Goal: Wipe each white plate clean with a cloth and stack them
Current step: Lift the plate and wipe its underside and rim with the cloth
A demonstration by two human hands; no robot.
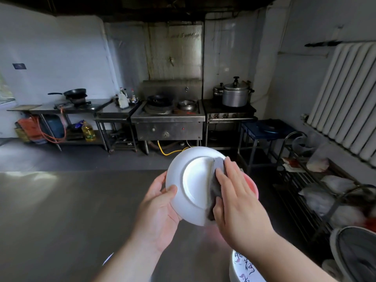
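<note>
A white plate (191,180) is held tilted above the steel table, its underside with the foot ring facing me. My left hand (160,210) grips its lower left rim, thumb on the near face and fingers behind. My right hand (238,202) presses a grey cloth (216,188) flat against the right side of the plate, fingers straight. A decorated white plate stack (244,269) with painted characters shows at the bottom edge, under my right forearm.
A pink basin (253,186) sits on the steel table (61,210) behind the plate. A wire rack (317,192) with bags stands to the right, below a radiator (350,94). Stoves, woks and a pressure cooker (236,94) line the far wall.
</note>
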